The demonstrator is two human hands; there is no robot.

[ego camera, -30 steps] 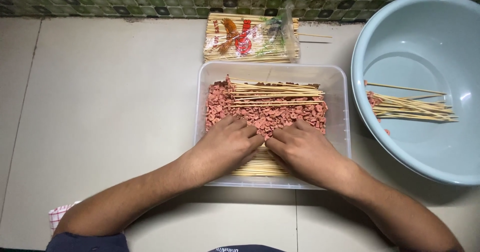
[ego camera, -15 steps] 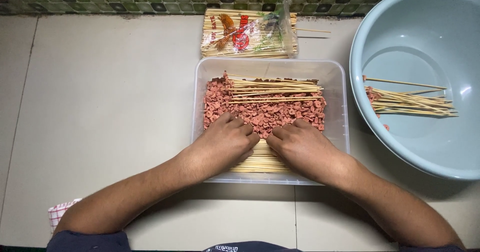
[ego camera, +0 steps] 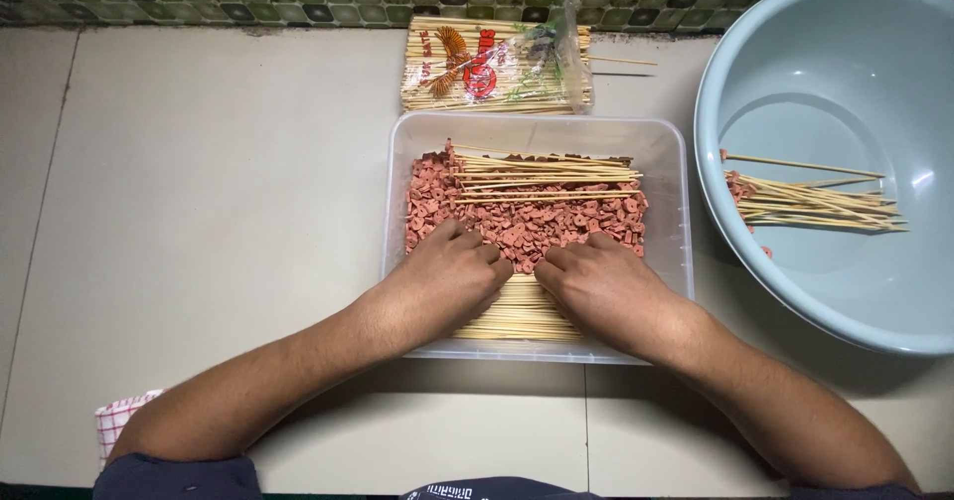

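Head view looks straight down on a pale tiled counter [ego camera: 199,212], where a clear plastic tub [ego camera: 668,162] sits in the middle; the tub holds a heap of small pinkish-red sausage slices [ego camera: 556,224], with a few bamboo skewers [ego camera: 547,170] lying across the top of the heap and a flat bundle of bare skewers [ego camera: 517,316] along the near wall. The left hand [ego camera: 442,281] lies palm down at the near edge of the heap, fingers curled into the slices; the right hand [ego camera: 601,281] lies just beside it in the same pose, fingertips close to the left ones; both hands cover part of the bare bundle. Whether either hand pinches a slice or a stick cannot be told, since the fingertips are bent under and hidden. Behind the tub, touching the green tiled wall, lies an opened packet of skewers [ego camera: 497,68]; to the right stands a large pale blue basin [ego camera: 795,63] with loaded skewers [ego camera: 810,202] lying inside it; a red-checked cloth [ego camera: 117,418] shows at the near left edge.
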